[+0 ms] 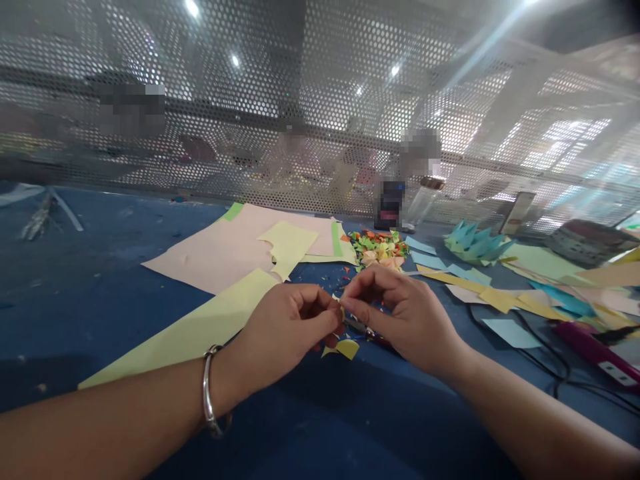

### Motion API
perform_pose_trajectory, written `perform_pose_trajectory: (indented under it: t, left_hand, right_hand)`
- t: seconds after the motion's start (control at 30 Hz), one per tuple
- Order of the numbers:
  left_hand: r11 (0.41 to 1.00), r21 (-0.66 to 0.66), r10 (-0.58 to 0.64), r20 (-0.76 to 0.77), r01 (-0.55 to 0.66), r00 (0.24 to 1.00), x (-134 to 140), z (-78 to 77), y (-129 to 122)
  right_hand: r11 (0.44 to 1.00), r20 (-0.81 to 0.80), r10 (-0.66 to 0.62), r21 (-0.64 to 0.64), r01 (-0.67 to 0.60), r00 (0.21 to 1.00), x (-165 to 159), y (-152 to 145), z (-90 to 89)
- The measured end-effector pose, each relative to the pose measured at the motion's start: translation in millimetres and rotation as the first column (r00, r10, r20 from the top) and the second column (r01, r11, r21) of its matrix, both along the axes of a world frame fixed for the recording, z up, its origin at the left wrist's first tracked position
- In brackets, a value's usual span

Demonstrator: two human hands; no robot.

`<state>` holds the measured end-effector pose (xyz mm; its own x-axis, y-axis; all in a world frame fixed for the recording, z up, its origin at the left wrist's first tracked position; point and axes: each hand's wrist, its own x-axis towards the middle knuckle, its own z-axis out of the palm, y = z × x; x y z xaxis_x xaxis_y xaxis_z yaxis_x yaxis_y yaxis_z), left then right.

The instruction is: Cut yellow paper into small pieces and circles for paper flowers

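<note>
My left hand (pixel 295 327), with a silver bangle at the wrist, has its thumb and fingers pinched together over the blue table. My right hand (pixel 403 313) meets it fingertip to fingertip, also in a pinch. Between them shows a small pale yellow piece of paper (pixel 341 311), mostly covered by the fingers. Just below lie cut yellow paper scraps (pixel 347 348). Under the right hand is a thin metal tool (pixel 356 325) with a dark handle, largely hidden. Beyond the hands sits a heap of small orange, green and yellow paper pieces (pixel 383 245).
Left of the hands lie a pink sheet (pixel 215 250) and yellow sheets (pixel 200 327). To the right are a blue folded-paper piece (pixel 475 243), paper strips (pixel 493 297), a purple power strip (pixel 595 353) and black cables. A perforated metal screen (pixel 250 133) stands behind.
</note>
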<state>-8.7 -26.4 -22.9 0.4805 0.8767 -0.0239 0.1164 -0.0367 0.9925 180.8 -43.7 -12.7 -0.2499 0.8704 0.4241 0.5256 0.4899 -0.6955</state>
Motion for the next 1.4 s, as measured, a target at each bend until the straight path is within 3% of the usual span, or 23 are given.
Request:
perform_pose_trajectory:
  t: [0.3, 0.8, 1.4]
  left_hand:
    - [0.999, -0.044, -0.022, 0.015, 0.023, 1.0, -1.1, 1.7, -2.6]
    - [0.992, 0.117, -0.039, -0.104, 0.051, 0.994, -5.4, -4.0, -2.9]
    - [0.989, 0.134, -0.048, -0.146, 0.068, 0.988, -4.2, 0.9, -5.4]
  right_hand:
    - [1.0, -0.086, 0.02, 0.025, -0.018, 0.996, 1.4, 1.6, -3.3]
    - [0.999, -0.127, 0.041, 0.0, -0.041, 0.991, 1.1, 1.1, -4.1]
    - [0.998, -0.145, 0.068, -0.004, -0.069, 0.987, 4.7, 2.3, -1.2]
